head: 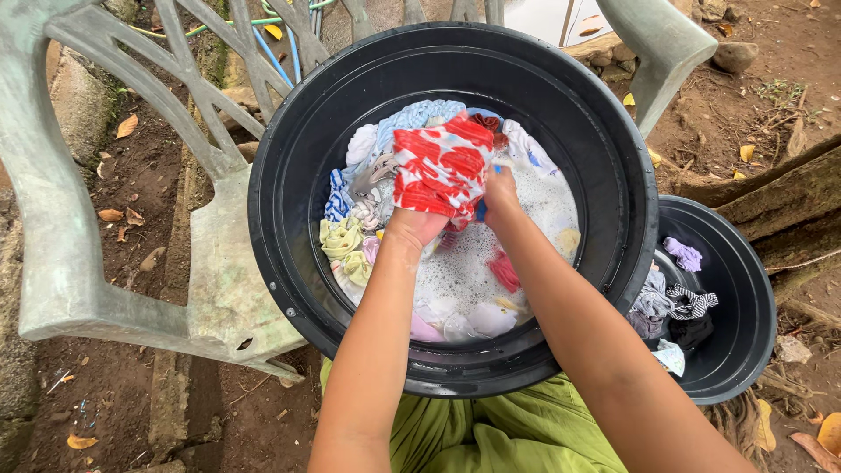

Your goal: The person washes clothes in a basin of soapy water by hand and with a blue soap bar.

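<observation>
A large black tub (289, 158) rests on a plastic chair and holds soapy water with several soaked garments. Both hands are over the water in the middle of the tub. My left hand (413, 226) grips the lower edge of a red and white patterned cloth (442, 162), which is lifted above the suds. My right hand (501, 194) holds the same cloth at its right side. Around the cloth lie a pale yellow garment (342, 241), a blue striped one (337, 197), a small red piece (504, 270) and white pieces in the foam.
A weathered grey-green plastic chair (79, 219) holds the tub. A smaller black tub (745, 289) at the right holds several wrung clothes. Bare soil with dry leaves, stones and tree roots (788, 197) surrounds it. My green garment (491, 434) shows at the bottom.
</observation>
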